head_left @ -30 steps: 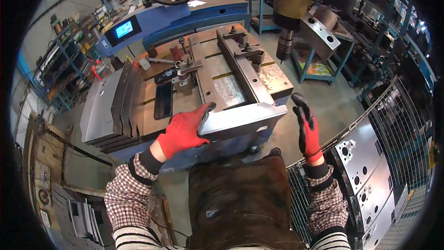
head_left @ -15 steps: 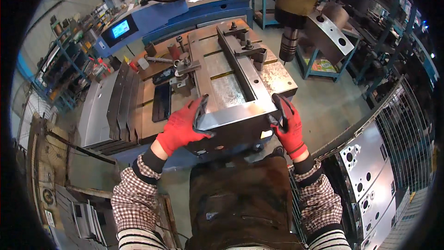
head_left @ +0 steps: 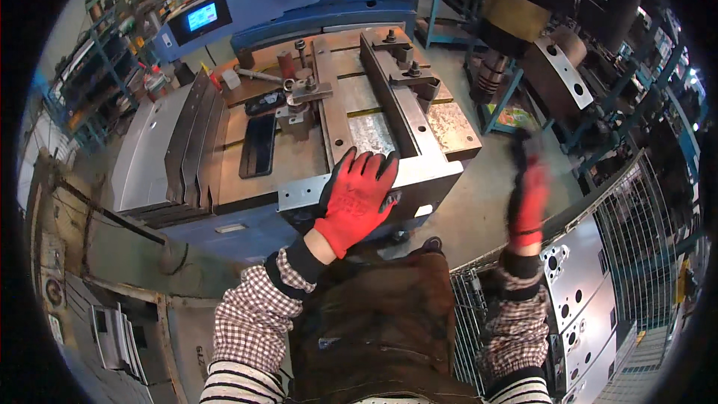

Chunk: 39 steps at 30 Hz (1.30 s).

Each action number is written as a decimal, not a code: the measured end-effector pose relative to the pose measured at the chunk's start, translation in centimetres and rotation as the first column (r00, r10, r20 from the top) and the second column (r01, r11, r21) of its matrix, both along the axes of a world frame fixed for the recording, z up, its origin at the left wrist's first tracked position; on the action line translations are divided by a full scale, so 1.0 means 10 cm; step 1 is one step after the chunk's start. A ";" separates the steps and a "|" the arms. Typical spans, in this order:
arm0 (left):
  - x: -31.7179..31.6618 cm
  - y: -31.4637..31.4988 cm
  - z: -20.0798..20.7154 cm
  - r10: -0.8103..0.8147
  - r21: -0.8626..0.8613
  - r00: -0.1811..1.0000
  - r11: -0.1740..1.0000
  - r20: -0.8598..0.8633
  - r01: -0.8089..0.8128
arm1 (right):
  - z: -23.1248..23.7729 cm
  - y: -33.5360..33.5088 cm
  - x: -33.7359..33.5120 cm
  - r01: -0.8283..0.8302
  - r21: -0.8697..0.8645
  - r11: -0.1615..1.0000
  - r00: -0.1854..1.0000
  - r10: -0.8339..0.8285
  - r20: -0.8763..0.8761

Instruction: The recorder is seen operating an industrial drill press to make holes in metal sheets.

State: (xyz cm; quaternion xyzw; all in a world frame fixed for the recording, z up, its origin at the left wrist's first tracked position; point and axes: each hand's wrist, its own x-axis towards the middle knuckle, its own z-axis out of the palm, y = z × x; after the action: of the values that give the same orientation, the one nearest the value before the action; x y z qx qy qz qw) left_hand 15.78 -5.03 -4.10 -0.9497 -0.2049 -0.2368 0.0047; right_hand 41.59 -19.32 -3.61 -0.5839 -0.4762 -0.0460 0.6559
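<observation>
My left hand (head_left: 357, 200), in a red glove with dark fingertips, rests on a bent sheet-metal part (head_left: 299, 193). Its fingers stretch over the bright top face, and the thumb sits at the front edge. The part lies across the front end of a clamping fixture (head_left: 334, 116) on the machine table, its dark front face toward me. My right hand (head_left: 529, 198), gloved the same way, is in the air to the right, apart from the part. Motion smears its fingers, so whether it holds anything does not show.
Above the table's right side hangs a machine spindle with a tool (head_left: 490, 75). Steel clamps (head_left: 308, 92) and a dark phone-like slab (head_left: 258, 146) are on the table. Bent sheets (head_left: 161, 153) stand at left; perforated panels (head_left: 576, 292) and a wire fence (head_left: 647, 217) are at right.
My right hand has let go of the part's right end and swung out to the right. My left hand has shifted right along the front edge, uncovering the part's left end.
</observation>
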 end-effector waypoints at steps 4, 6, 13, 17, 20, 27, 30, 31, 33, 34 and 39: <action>0.00 -0.02 0.02 -0.006 -0.035 1.000 0.999 0.006 0.006 | 1.38 -0.03 -0.01 -0.005 0.467 0.884 0.994 -0.047 0.101; -0.02 -0.02 0.03 0.000 -0.034 1.000 0.999 0.005 0.000 | 1.85 0.01 0.16 -0.237 0.378 0.895 0.873 0.025 0.488; 0.03 0.02 -0.02 -0.050 -0.029 0.996 0.998 0.074 0.052 | 2.65 0.19 0.50 -0.030 0.192 0.981 0.782 -0.096 0.616; 0.02 0.04 -0.03 -0.055 -0.017 0.995 0.998 0.088 0.057 | 2.71 0.28 0.45 -0.040 0.159 0.986 0.808 -0.062 0.586; 0.02 0.04 -0.04 -0.066 -0.017 0.991 0.997 0.115 0.069 | 2.74 0.34 0.39 -0.054 0.144 0.988 0.817 -0.039 0.575; 0.03 0.04 -0.04 -0.062 -0.001 0.993 0.998 0.096 0.062 | 2.78 0.35 0.30 -0.091 0.138 0.986 0.856 0.007 0.517; 0.04 0.05 -0.06 -0.070 -0.005 0.990 0.997 0.124 0.071 | 2.75 0.31 0.23 -0.123 0.130 0.984 0.885 0.049 0.464; 0.05 0.05 -0.06 -0.069 -0.008 0.990 0.997 0.125 0.071 | 2.72 0.29 0.18 -0.135 0.132 0.982 0.895 0.063 0.442; 0.03 0.05 -0.07 -0.045 -0.028 0.992 0.998 0.118 0.048 | 2.63 0.30 0.09 -0.186 0.134 0.973 0.913 0.121 0.390; 0.02 0.05 -0.05 -0.034 -0.041 0.993 0.998 0.111 0.039 | 2.56 0.31 0.04 -0.214 0.138 0.967 0.920 0.152 0.360; 0.05 0.04 -0.07 -0.045 -0.068 0.991 0.996 0.130 0.055 | 2.32 0.19 -0.36 -0.234 0.161 0.959 0.951 0.191 0.244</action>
State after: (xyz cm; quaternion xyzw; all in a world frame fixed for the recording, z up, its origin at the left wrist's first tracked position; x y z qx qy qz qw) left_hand 16.30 -4.59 -4.78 -0.9370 -0.1892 -0.2898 -0.0485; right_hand 37.94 -17.43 19.56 -0.4555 -0.6014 -0.0855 0.6508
